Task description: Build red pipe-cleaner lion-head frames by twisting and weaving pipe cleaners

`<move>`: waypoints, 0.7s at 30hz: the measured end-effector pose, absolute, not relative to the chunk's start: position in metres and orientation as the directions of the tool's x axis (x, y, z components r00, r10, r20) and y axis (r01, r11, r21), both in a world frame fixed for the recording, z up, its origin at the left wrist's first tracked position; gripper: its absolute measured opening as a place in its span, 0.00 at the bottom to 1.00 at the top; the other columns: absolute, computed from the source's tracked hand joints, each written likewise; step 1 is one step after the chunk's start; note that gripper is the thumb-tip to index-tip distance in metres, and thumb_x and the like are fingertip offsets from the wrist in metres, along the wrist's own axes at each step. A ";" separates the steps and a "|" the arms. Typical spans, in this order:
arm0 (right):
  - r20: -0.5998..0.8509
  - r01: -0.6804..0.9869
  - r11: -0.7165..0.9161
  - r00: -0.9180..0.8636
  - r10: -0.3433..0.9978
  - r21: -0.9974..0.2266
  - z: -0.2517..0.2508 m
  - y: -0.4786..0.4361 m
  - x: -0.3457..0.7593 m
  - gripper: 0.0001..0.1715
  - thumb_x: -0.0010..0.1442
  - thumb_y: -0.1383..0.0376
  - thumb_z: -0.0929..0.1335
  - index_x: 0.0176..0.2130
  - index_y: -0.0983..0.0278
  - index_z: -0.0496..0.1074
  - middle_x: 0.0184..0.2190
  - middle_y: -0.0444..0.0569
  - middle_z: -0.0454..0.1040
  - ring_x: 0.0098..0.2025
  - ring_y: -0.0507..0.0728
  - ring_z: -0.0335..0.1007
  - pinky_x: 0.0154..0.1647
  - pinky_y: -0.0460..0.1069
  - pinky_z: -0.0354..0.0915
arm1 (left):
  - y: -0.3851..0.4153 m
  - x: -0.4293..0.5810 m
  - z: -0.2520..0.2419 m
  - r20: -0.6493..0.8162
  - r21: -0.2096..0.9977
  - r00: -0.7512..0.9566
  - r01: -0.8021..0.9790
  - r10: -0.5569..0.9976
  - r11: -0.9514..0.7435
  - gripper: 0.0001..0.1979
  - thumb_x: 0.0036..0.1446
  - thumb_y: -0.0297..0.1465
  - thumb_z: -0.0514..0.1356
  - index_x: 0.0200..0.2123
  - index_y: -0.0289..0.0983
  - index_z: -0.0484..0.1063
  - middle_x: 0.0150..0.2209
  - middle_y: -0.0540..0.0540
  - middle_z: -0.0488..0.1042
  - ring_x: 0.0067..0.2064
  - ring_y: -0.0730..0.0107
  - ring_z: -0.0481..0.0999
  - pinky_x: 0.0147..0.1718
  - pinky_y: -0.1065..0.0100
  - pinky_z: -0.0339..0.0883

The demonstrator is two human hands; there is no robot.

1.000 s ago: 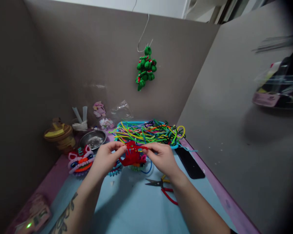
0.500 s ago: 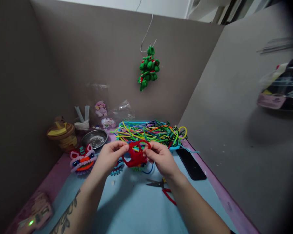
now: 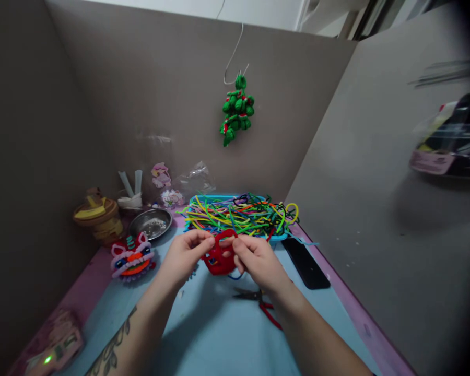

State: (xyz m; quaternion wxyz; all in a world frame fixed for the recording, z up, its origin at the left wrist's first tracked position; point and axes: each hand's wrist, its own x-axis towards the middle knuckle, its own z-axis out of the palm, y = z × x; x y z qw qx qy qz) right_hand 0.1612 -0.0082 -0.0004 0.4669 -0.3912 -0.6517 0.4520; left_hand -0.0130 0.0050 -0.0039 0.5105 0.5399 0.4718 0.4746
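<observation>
Drawn closer together, left hand and right hand pinch the looped red pipe-cleaner piece.

Partitioned craft booth; pipe-cleaner pile

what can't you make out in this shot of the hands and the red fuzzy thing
Head view only.
Hidden: the sides of the red pipe-cleaner piece, covered by the left hand and right hand, so its full shape is unclear.
Partly hidden: handles of the snips, under the right wrist.
Too small: what lies in the metal dish.
Blurred: the clutter at the right edge.
</observation>
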 end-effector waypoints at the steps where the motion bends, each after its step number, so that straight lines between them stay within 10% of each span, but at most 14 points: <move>1: 0.309 0.109 0.341 -0.236 0.921 -0.934 0.001 -0.009 0.162 0.31 0.59 0.46 0.63 0.17 0.64 0.69 0.16 0.44 0.64 0.24 0.51 0.62 0.27 0.46 0.60 | 0.005 -0.013 -0.004 0.034 0.999 0.103 0.030 0.994 -0.037 0.16 0.43 0.42 0.66 0.26 0.34 0.73 0.20 0.52 0.69 0.22 0.77 0.64 0.22 0.74 0.57; 14: 0.142 0.045 0.160 -0.269 0.953 -0.986 0.003 -0.015 0.156 0.07 0.54 0.64 0.67 0.32 0.65 0.75 0.23 0.42 0.71 0.20 0.47 0.59 0.19 0.43 0.56 | 0.006 -0.010 -0.008 0.020 0.999 0.145 -0.038 0.989 -0.014 0.15 0.44 0.39 0.67 0.28 0.33 0.73 0.22 0.51 0.71 0.24 0.76 0.67 0.25 0.73 0.59; 21: 0.166 -0.029 0.163 -0.137 0.977 -0.986 -0.002 -0.013 0.158 0.27 0.54 0.65 0.67 0.53 0.59 0.58 0.29 0.37 0.66 0.19 0.45 0.58 0.19 0.42 0.55 | 0.010 -0.012 -0.013 0.049 0.997 0.010 -0.057 0.999 -0.048 0.15 0.45 0.40 0.66 0.28 0.33 0.72 0.23 0.52 0.71 0.25 0.77 0.66 0.25 0.75 0.57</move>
